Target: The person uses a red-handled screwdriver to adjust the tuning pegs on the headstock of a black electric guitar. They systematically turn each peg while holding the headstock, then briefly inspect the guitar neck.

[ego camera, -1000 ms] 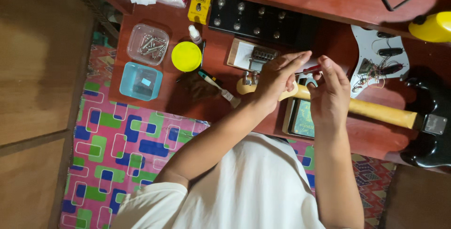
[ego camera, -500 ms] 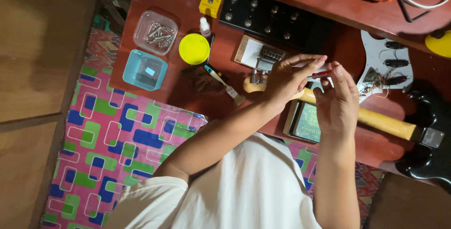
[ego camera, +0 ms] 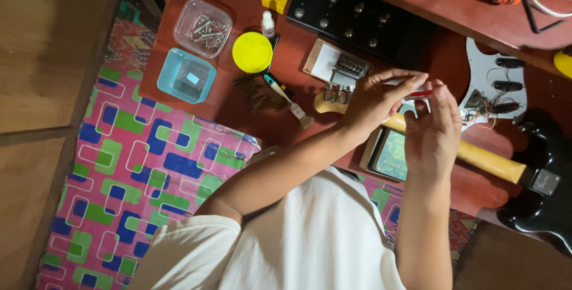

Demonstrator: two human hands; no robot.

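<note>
A small red-and-white part (ego camera: pixel 419 94), too small to identify, sits pinched between both hands just above the guitar neck (ego camera: pixel 476 158), over the middle of the bench (ego camera: pixel 262 120). The left hand (ego camera: pixel 372 99) has its fingers clamped on one end; the right hand (ego camera: pixel 432 129) has thumb and forefinger closed on the other. This looks like a fitting or adjusting step on a small piece held in the air; any further move would call for a steady two-handed grip and fine fingertip control. Just beside lie a metal bridge piece (ego camera: pixel 345 69) on a white card, a small brush (ego camera: pixel 286 99), a yellow lid (ego camera: pixel 252 52), a clear tray of screws (ego camera: pixel 202 28) and a blue tray (ego camera: pixel 186 76).
</note>
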